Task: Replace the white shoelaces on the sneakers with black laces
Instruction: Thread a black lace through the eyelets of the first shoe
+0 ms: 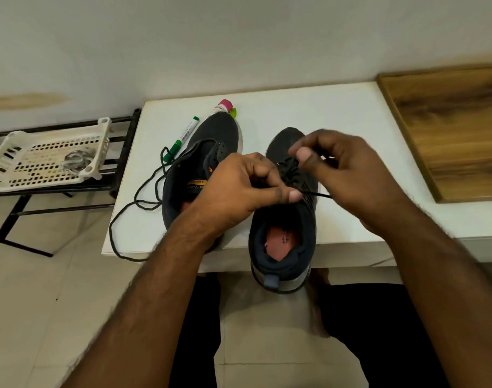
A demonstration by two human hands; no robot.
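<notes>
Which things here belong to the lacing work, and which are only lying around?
Job: right sneaker, left sneaker, black lace pinched by left hand, right hand, loose black lace.
Lying about: green marker, pink-capped tube, white basket.

Two dark sneakers stand side by side on a white tabletop (pixel 337 113) at the centre of the frame, toes pointing away. The left hand (pixel 239 189) pinches a black lace (pixel 317 195) over the right sneaker (pixel 284 247), whose heel overhangs the tabletop's near edge. The right hand (pixel 345 169), fingers curled, pinches the lacing higher on the same shoe. The left sneaker (pixel 211 135) has bare eyelets; a loose black lace (pixel 118 219) loops beside it toward the tabletop's lower-left corner. A green marker (pixel 183 135) lies left of its toe. A white perforated basket (pixel 43 161) sits on a black rack at left, and a wooden board (pixel 449 130) lies at right.
</notes>
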